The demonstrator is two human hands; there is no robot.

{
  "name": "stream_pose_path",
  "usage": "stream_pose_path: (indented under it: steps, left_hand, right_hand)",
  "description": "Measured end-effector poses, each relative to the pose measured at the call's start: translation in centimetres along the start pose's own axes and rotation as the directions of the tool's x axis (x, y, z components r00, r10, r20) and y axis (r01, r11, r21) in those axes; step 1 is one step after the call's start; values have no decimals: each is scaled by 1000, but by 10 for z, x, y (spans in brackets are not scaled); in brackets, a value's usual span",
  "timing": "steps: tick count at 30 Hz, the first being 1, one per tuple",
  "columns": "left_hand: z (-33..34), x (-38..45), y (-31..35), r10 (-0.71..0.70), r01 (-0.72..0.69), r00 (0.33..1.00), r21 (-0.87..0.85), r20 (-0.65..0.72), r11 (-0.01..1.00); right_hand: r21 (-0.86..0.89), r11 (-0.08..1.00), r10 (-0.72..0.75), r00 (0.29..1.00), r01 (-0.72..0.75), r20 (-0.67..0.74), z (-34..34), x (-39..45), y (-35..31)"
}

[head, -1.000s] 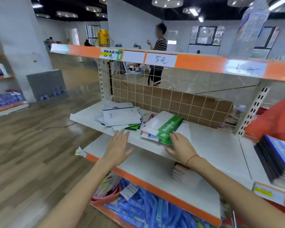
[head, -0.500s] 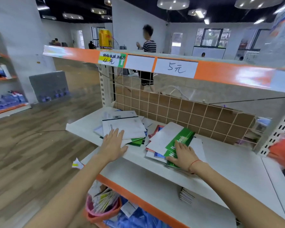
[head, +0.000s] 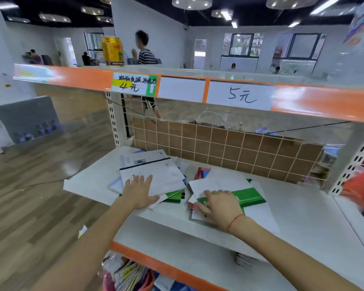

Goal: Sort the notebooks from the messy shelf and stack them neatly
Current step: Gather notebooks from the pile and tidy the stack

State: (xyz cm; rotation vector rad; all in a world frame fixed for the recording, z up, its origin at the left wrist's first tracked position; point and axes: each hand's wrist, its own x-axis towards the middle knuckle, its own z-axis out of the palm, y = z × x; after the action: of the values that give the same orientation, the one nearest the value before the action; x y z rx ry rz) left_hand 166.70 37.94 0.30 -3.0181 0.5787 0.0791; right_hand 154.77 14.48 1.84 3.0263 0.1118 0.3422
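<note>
1. The left hand [head: 140, 191] is laid flat, fingers spread, on a white-covered notebook [head: 156, 174] topping the left pile of notebooks on the white shelf [head: 303, 217]; nothing is pinched.
2. Green covers [head: 174, 196] and other white sheets are seen poking out from under that left pile, toward 4 o'clock of the hand.
3. The right hand [head: 220, 205] is pressed palm-down, fingers extended, on a green-and-white notebook [head: 248, 196] at the top of the right pile – whether the thumb is hooked under an edge cannot be told.
4. A red string bracelet [head: 235, 220] is worn on the right wrist.
5. A red-covered notebook [head: 203, 172] is seen at 12 o'clock of the right pile, partly hidden beneath white covers.
6. The two piles lie just beside each other, loosely fanned and askew – the left one toward 10 o'clock of the right one.
7. A wire grid backed with brown cardboard [head: 240, 150] stands behind the piles.
8. On the orange shelf edge above, handwritten price tags [head: 240, 95] are fixed, and a yellow can [head: 112, 51] stands on top.
9. Beneath the shelf, a pink basket [head: 130, 280] of packets is visible at 6 o'clock.
</note>
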Motion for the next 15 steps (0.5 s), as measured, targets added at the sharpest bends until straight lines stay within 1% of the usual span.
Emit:
stream_pose_path:
  steps: [2,3,4,6,8,10,12,13,14,15]
  left_hand:
    - [-4,0,-4,39,-38,999,42,-31,998]
    - [-6,0,-6,64,-63,998,65,-26,996]
    - [-8,-1,-7,87,-86,996,86,-6,993]
    - [-12,-1,-9,114,-119,992,97,57,988]
    - [-17,-3,-11,144,-148,982,31,119,988]
    - [-23,-7,-12,190,-181,974,-82,125,980]
    - [-35,-7,-16,167,-153,983,-165,77,974]
    - [-44,-7,-18,146,-138,989,-163,34,977]
    - [-53,-8,-18,136,-140,990,-109,-43,984]
    - [-60,-7,-18,154,-154,970,11,-190,988]
  right_hand:
    - [87,994,66,995,-72,74,0,6,13]
    - [82,991,97,991,-105,97,-1,7,22]
    - [41,990,129,981,-136,144,2,8,31]
    - [-18,980,196,950,-197,245,7,7,45]
    - [-37,973,228,937,-226,265,13,3,52]
    - [-58,975,223,944,-216,245,13,-1,54]
    - [-65,976,219,948,-210,229,7,0,53]
    - [-72,977,213,952,-202,219,3,0,53]
    - [-79,978,207,955,-195,211,-1,1,53]
    - [-86,978,202,958,-188,205,-4,1,53]
